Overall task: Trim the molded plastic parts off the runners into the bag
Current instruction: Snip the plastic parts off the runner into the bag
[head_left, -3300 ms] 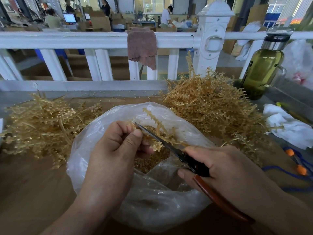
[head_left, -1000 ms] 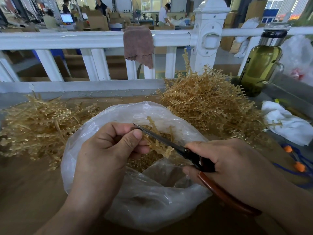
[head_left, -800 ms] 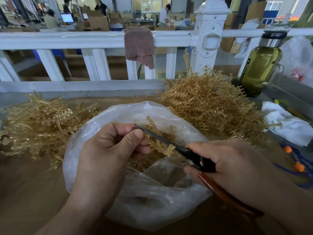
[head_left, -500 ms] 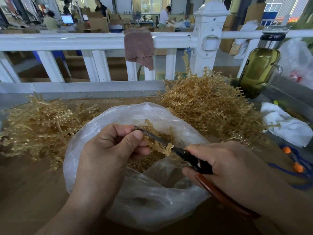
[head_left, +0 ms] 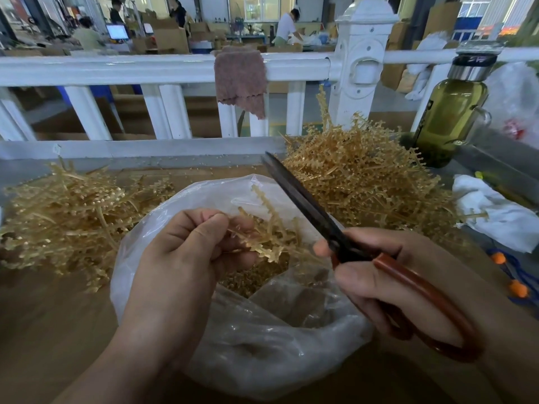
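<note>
Your left hand [head_left: 180,258] pinches a gold runner [head_left: 262,243] between the thumb and curled fingers. It holds the runner over the open mouth of the clear bag [head_left: 262,345], and the branches fan out to the right above the loose trimmed parts [head_left: 253,281] lying inside.

Your right hand [head_left: 388,275] is wrapped round the red handles of the scissors [head_left: 306,205]. The dark blades lie together and point up and away to the left, with the tip over the bag's far rim, near the grey ledge under the white railing [head_left: 116,68]. The blades are lifted off the runner, with air between the two. The pivot sits just right of the branch ends.

The bag's rim is hemmed in on both sides. The left pile [head_left: 67,217] of runners reaches its left edge, and the taller right pile [head_left: 364,182] crowds its far right edge, just behind the blades.

The brown table [head_left: 43,316] shows at the near left, between that pile and your forearm. Past the right pile a white rag [head_left: 495,217] lies near your right wrist, and a green bottle [head_left: 449,118] stands upright by the railing post. A pinkish cloth [head_left: 240,80] hangs over the top rail, beyond the scissor tip.
</note>
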The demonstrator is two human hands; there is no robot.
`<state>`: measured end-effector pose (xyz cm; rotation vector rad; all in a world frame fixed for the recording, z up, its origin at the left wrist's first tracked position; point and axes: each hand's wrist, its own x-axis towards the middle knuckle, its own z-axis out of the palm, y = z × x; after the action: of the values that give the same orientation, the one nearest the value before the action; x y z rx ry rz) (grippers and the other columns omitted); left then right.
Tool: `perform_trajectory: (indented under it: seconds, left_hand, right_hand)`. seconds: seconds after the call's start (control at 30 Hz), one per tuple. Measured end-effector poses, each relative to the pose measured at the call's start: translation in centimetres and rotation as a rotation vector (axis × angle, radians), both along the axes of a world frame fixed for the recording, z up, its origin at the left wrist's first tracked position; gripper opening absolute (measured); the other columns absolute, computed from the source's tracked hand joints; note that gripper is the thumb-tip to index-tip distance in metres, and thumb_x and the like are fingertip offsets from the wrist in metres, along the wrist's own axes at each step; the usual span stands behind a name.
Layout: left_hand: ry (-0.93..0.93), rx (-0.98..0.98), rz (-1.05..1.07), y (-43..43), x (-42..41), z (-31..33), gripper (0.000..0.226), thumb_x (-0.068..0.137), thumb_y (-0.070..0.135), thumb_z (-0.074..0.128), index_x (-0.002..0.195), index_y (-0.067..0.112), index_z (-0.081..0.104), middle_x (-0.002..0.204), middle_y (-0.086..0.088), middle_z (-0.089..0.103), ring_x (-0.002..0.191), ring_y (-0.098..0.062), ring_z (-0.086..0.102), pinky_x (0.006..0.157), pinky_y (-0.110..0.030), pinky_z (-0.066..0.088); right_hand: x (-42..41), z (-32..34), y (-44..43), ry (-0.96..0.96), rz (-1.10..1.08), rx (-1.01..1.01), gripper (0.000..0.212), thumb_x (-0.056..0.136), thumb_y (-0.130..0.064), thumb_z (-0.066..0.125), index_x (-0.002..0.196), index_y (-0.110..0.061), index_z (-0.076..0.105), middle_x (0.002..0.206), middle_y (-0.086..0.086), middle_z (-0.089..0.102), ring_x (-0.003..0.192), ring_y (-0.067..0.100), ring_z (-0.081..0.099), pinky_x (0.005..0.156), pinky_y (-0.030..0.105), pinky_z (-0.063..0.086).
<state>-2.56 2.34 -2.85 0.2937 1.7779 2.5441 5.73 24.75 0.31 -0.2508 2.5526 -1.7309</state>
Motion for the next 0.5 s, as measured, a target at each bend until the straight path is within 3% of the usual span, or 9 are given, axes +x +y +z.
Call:
perform_trajectory:
  seconds: [0.07,0.17,0.4,0.5]
  left_hand:
    - [-0.015,0.063,-0.026,0.0,0.0,0.2,0.013,0.094,0.012,0.055,0.084,0.010,0.062,0.096,-0.020,0.076,0.079,-0.022,0.072,0.060,-0.026,0.058]
    - [-0.020,0.122,-0.072,-0.2,0.1,0.3,0.020,0.102,0.006,0.045,0.085,0.009,0.055,0.096,-0.019,0.075,0.084,-0.023,0.075,0.059,-0.025,0.057]
    - [-0.004,0.214,-0.062,-0.1,-0.4,0.3,0.007,0.085,0.016,0.054,0.087,0.009,0.056,0.093,-0.019,0.074,0.090,-0.028,0.075,0.073,-0.036,0.063]
    - [0.015,0.225,-0.088,-0.3,-0.6,0.1,0.007,0.085,0.018,0.056,0.082,0.014,0.061,0.094,-0.017,0.075,0.090,-0.025,0.074,0.065,-0.028,0.061]
  right_hand:
    - [-0.2,-0.1,-0.2,0.000,0.017,-0.136,0.048,0.078,-0.063,0.070,0.109,-0.027,0.070,0.056,0.004,0.055,0.044,0.021,0.051,0.052,0.037,0.043]
    - [-0.3,-0.4,-0.4,0.033,-0.026,-0.312,0.067,0.078,-0.068,0.072,0.100,-0.005,0.064,0.062,0.023,0.050,0.043,0.036,0.044,0.045,0.045,0.040]
    - [-1.1,-0.9,-0.6,0.136,-0.263,-0.349,0.066,0.072,-0.075,0.070,0.094,-0.014,0.065,0.062,0.016,0.057,0.045,0.031,0.053,0.045,0.038,0.048]
    - [-1.1,-0.9,-0.6,0.134,-0.281,-0.307,0.064,0.068,-0.077,0.070,0.096,-0.019,0.067,0.063,0.012,0.059,0.046,0.027,0.056,0.047,0.032,0.049]
